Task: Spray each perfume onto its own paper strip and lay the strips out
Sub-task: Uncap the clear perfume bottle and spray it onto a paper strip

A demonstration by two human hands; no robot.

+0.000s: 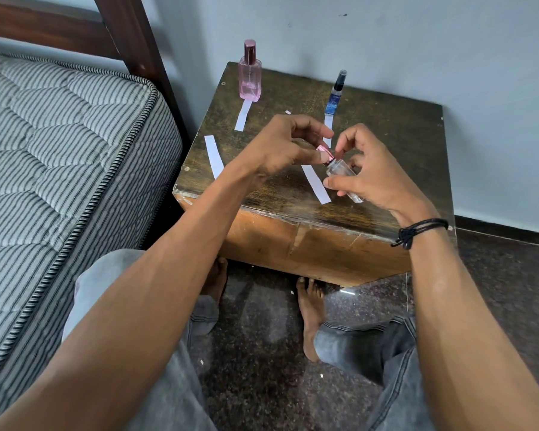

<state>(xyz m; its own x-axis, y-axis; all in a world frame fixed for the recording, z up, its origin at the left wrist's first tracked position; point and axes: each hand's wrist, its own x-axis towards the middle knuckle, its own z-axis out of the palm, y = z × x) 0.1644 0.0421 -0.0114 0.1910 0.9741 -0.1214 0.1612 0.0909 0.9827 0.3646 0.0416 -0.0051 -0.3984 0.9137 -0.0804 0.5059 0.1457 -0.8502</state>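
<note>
Head: three bottles [249, 80] [334, 96] [342, 173], four strips [243, 115] [214, 157] [316, 184] [328, 129]; left hand [280, 147] pinches cap [324, 154], right hand [375, 180] grips bottle [342, 173].

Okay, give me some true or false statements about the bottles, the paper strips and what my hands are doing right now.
1. The right hand holds a clear bottle. True.
2. The left hand lies flat on the table. False: its fingers pinch the pink cap at the clear bottle's neck.
3. The pink bottle lies on its side. False: it stands upright at the back of the table.
4. A paper strip lies in front of the blue spray bottle. True.
</note>
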